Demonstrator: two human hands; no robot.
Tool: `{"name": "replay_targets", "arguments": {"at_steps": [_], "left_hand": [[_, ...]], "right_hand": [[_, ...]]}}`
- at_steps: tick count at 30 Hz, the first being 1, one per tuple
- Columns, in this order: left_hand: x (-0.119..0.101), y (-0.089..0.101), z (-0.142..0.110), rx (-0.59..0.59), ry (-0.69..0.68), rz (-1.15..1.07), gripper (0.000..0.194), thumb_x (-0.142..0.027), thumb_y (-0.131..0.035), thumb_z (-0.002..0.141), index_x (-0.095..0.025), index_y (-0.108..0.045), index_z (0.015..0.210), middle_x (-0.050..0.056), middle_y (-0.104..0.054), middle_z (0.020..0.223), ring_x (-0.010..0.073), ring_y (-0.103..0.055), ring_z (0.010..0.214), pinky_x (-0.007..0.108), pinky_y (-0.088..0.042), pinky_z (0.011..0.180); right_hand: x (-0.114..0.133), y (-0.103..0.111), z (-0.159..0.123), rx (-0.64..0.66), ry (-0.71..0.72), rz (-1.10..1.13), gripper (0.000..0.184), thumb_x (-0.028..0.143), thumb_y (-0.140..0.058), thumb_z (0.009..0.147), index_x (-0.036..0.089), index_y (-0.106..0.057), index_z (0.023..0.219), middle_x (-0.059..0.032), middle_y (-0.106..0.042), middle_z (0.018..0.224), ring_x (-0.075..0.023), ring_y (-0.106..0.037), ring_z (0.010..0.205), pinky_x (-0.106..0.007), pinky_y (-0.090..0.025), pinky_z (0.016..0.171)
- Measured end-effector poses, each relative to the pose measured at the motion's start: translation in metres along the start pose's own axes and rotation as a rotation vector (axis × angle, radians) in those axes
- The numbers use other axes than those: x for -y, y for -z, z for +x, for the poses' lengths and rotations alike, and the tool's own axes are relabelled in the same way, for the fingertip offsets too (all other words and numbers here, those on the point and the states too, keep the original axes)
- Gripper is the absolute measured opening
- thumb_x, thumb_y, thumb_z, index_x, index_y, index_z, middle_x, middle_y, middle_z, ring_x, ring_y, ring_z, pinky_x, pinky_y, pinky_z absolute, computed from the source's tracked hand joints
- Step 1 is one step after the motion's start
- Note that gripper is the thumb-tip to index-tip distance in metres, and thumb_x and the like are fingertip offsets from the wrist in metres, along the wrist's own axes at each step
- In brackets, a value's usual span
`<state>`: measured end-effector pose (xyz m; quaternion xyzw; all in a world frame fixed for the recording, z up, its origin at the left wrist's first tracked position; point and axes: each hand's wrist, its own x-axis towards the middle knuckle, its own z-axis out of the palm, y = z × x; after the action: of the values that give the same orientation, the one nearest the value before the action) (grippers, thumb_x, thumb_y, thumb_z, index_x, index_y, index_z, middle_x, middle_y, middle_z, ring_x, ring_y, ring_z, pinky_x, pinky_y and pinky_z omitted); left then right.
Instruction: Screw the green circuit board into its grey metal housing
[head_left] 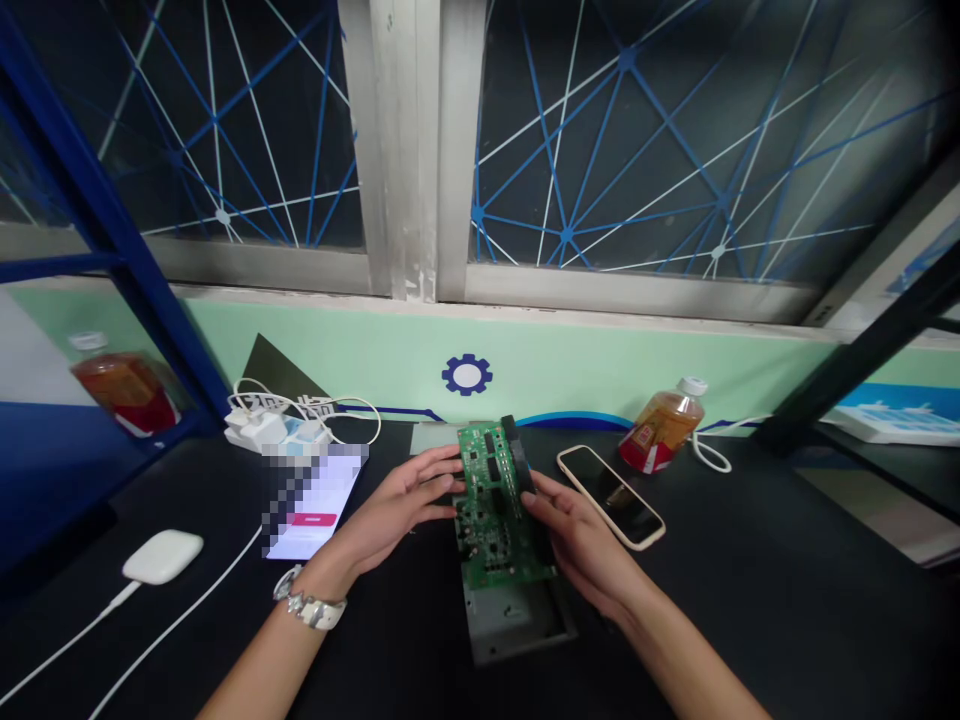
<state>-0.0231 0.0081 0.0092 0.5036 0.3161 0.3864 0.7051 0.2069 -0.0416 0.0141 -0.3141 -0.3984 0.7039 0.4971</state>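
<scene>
A green circuit board (487, 530) stands tilted in front of me, with dark connectors and small parts on its face. Along its right side runs a black strip (519, 460). My right hand (574, 535) grips that side, thumb on the front and the other fingers partly hidden behind. At the board's left edge is my left hand (409, 500), fingers stretched and apart, the tips at or just touching the edge. Below the board, a grey metal plate or tray (514, 625) shows its lower end; the board hides the rest.
Right of the board lies a phone in a pale case (611, 497), with a drink bottle (664, 425) behind it. On the left are a lit phone (322, 505), a white power strip (259, 430) with cables, and a white earbud case (163, 556) on a cable. Another bottle (127, 385) stands further left.
</scene>
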Motion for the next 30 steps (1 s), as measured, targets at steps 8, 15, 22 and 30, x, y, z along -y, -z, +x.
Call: {"name": "replay_targets", "arguments": {"at_steps": [8, 15, 22, 30], "left_hand": [[0.016, 0.001, -0.005, 0.269, 0.262, -0.098, 0.042, -0.036, -0.066, 0.087, -0.019, -0.06, 0.124, 0.015, -0.057, 0.128, 0.0273, -0.061, 0.109, 0.037, -0.055, 0.079], [0.018, -0.016, -0.013, 0.637, 0.38, -0.19, 0.051, -0.039, -0.074, 0.076, -0.018, -0.062, 0.121, 0.015, -0.068, 0.114, 0.0328, -0.067, 0.099, 0.05, -0.049, 0.087], [0.011, -0.019, -0.015, 0.451, 0.159, 0.094, 0.065, -0.035, -0.081, 0.069, -0.023, -0.058, 0.129, 0.012, -0.067, 0.116, 0.0334, -0.059, 0.112, 0.05, -0.044, 0.098], [0.017, -0.013, -0.001, 0.098, -0.223, 0.416, 0.106, -0.018, -0.078, 0.071, -0.036, -0.012, 0.152, 0.016, -0.035, 0.147, 0.0327, -0.049, 0.125, 0.049, -0.046, 0.1]], "right_hand": [[0.004, -0.003, -0.006, 0.04, 0.049, 0.021, 0.034, 0.022, -0.063, 0.088, 0.022, -0.063, 0.122, -0.0073, -0.068, 0.12, -0.0247, -0.062, 0.112, -0.039, -0.045, 0.097], [0.0, -0.004, -0.014, 0.109, 0.071, -0.118, 0.038, 0.03, -0.064, 0.088, 0.022, -0.063, 0.125, -0.0095, -0.068, 0.118, -0.0273, -0.065, 0.105, -0.041, -0.048, 0.09], [0.005, -0.004, -0.01, -0.005, 0.338, -0.604, 0.04, 0.036, -0.061, 0.09, 0.028, -0.062, 0.129, -0.0045, -0.057, 0.135, -0.0283, -0.043, 0.132, -0.043, -0.029, 0.112], [0.003, -0.005, -0.009, -0.165, 0.27, -0.502, 0.026, 0.045, -0.052, 0.094, 0.024, -0.06, 0.106, -0.0026, -0.058, 0.091, -0.0181, -0.054, 0.086, -0.029, -0.042, 0.079]]}}
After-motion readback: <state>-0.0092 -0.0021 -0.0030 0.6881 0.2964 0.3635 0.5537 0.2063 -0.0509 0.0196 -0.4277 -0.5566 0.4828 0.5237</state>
